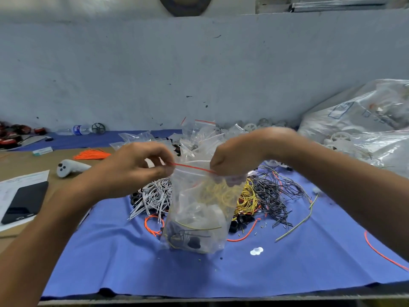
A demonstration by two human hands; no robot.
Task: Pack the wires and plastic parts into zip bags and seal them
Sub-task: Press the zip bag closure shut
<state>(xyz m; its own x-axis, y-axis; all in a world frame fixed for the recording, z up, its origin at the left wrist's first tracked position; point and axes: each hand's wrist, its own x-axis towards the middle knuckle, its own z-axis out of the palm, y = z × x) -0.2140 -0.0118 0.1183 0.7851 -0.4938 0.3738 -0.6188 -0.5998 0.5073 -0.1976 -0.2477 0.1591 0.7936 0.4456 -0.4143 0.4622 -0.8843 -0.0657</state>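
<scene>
Upright on blue cloth [124, 251]: clear plastic zip bag [197, 209], wires + parts inside. Fingers of left hand [137, 167] & right hand [234, 156] pinch its red zip strip [190, 167]. Likely light, floppy, slick; grip at strip.

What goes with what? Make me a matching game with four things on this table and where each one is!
Things:
1. zip bag
2. phone
3. water bottle
4. black wires

Places:
a. lying on its side by the wall
b. gripped at the top by the left hand and the right hand
c. on paper at the left
d. piled to the right of the bag

Pairs: 1-b, 2-c, 3-a, 4-d
</scene>
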